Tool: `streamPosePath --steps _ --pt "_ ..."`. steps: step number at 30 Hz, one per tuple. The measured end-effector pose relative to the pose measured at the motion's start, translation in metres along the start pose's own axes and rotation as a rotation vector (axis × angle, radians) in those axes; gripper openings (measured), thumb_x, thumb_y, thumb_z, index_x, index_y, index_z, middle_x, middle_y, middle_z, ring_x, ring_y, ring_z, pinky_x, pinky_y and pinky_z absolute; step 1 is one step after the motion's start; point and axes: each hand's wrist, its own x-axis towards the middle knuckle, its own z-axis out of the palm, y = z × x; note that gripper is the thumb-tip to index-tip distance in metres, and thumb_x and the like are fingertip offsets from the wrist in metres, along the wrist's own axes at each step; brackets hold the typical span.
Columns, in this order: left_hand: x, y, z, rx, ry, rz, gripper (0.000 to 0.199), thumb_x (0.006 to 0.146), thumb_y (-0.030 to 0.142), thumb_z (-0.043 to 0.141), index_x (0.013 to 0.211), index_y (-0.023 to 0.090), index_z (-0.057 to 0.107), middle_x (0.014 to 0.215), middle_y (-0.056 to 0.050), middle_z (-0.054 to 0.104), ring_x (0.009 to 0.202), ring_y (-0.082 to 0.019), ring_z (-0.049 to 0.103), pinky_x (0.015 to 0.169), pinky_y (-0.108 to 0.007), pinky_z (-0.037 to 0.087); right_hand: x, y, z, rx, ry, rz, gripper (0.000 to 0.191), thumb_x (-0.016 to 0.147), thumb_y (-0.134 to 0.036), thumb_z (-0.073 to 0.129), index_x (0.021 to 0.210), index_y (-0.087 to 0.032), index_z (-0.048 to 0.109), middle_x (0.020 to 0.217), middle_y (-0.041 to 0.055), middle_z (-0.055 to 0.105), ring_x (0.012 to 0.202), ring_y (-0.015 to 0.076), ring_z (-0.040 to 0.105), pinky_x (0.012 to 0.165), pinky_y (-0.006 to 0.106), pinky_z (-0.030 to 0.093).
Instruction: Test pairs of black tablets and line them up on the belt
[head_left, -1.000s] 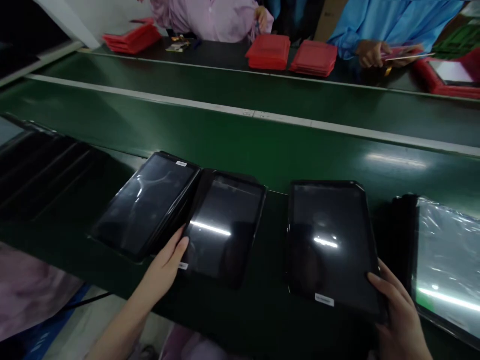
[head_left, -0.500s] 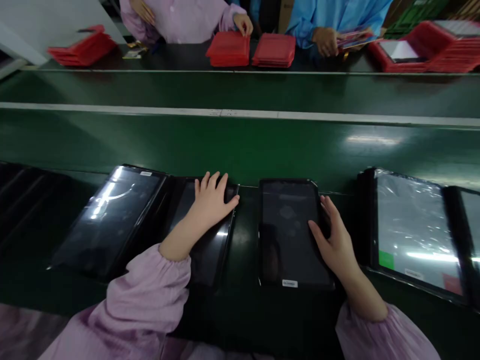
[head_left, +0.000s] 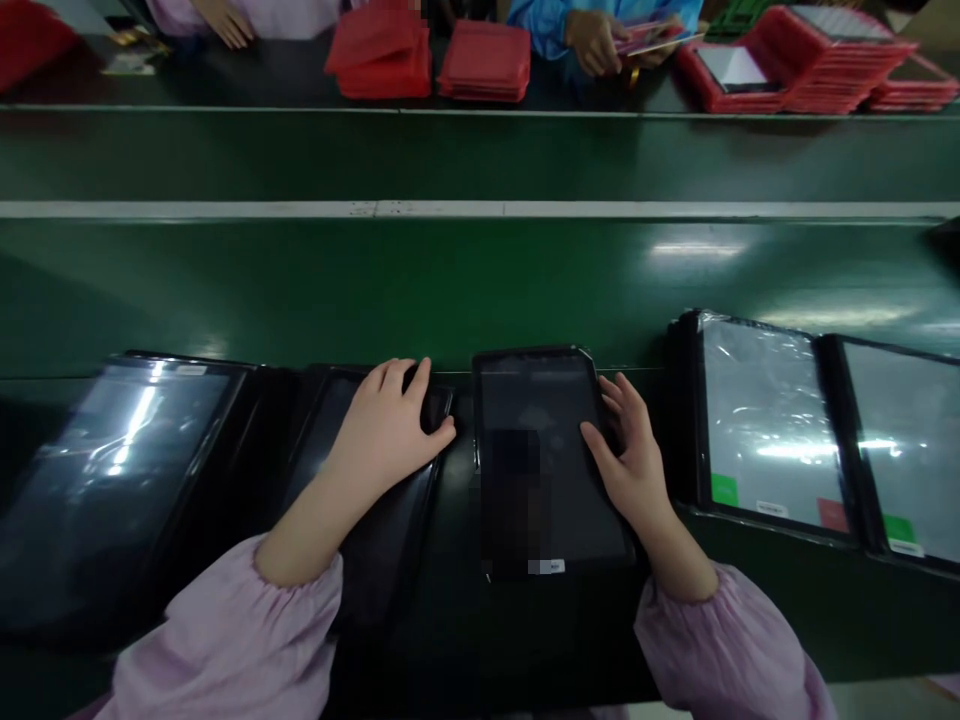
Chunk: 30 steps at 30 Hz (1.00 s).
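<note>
A dark tablet-like panel (head_left: 551, 440) lies upright in the middle, a small white label at its lower edge. My right hand (head_left: 630, 455) rests at its right edge, thumb on the face and fingers along the side, thumb and fingers apart. My left hand (head_left: 390, 425) lies spread over the top of another dark panel (head_left: 375, 560), just left of the middle one. Further left is a tilted glossy dark panel (head_left: 112, 470) with a white label at its top. What is under my left palm is hidden.
Silvery panels (head_left: 772, 420) with green and red stickers stand at the right. Across the green divider (head_left: 450, 290), red pouches (head_left: 486, 60) are stacked on the far bench. A person's hands (head_left: 596, 42) in blue sleeves hold a flat item; another person's hand (head_left: 225, 22) rests further left.
The view has shifted to the right, so most things appear further left. My left hand is lower over its panel. The pink-sleeved person's hand is no longer on the red pouches.
</note>
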Motion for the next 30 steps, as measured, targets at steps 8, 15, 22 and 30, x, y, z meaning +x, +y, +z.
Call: streamPosePath --steps 8,15,22,30 --pt "0.008 -0.002 0.0 -0.077 0.038 0.013 0.065 0.091 0.035 0.042 0.139 0.001 0.069 0.129 -0.026 0.071 0.121 -0.044 0.064 0.108 -0.06 0.051 0.004 -0.004 0.001 -0.006 0.027 0.053 0.066 0.103 -0.043 0.063 0.163 -0.033 0.037 0.153 0.0151 0.062 0.136 0.0298 0.065 0.11 0.056 0.058" --pt "0.008 -0.016 0.008 -0.242 0.066 0.022 0.064 0.092 0.044 0.045 0.143 0.012 0.067 0.131 -0.022 0.071 0.125 -0.045 0.06 0.112 -0.065 0.047 0.01 -0.003 -0.005 -0.078 -0.06 0.034 0.069 0.106 -0.041 0.057 0.168 -0.035 0.029 0.16 0.0145 0.057 0.142 0.0303 0.06 0.109 0.055 0.056" --pt "0.003 -0.022 -0.002 -0.495 0.086 -0.051 0.058 0.094 0.056 0.049 0.134 0.019 0.07 0.14 -0.017 0.069 0.137 -0.041 0.058 0.118 -0.06 0.046 0.021 0.006 -0.005 -0.025 -0.142 0.011 0.085 0.104 -0.039 0.055 0.174 -0.039 0.007 0.159 0.0104 0.056 0.146 0.027 0.055 0.115 0.052 0.052" --pt "-0.083 -0.082 -0.016 -0.791 0.325 -0.664 0.049 0.095 0.064 0.058 0.134 0.038 0.07 0.153 0.004 0.063 0.153 -0.04 0.047 0.132 -0.062 0.029 -0.018 -0.005 -0.013 0.199 -0.182 0.149 0.081 0.108 -0.048 0.055 0.173 -0.045 0.006 0.175 0.0045 0.04 0.161 0.0243 0.038 0.127 0.054 0.042"
